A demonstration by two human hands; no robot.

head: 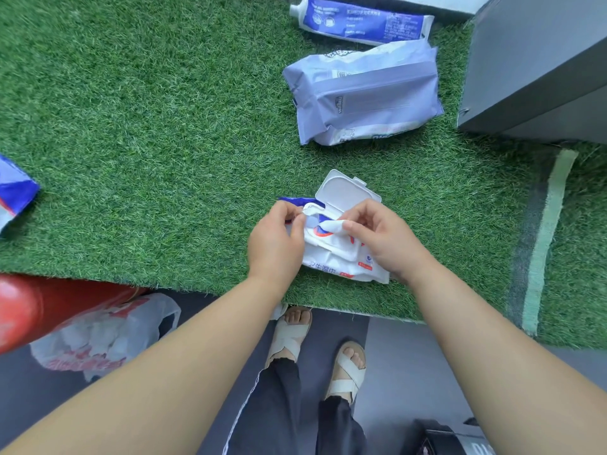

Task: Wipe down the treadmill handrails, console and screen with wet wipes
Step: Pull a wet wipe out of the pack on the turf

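A white wet-wipe pack (338,261) with blue and red print lies on a surface covered in green artificial turf (147,126). Its white plastic flip lid (345,192) stands open. My left hand (276,241) grips the pack's left side, thumb beside the opening. My right hand (381,238) pinches the tip of a white wipe (331,227) at the opening. No treadmill part is clearly in view.
A larger pale purple wipe pack (361,93) and a blue-and-white tube (361,21) lie farther back. A grey box (538,67) stands at the back right. A blue packet (13,192) sits at the left edge. Below the turf's edge are a plastic bag (105,336), a red object (42,303) and my sandalled feet.
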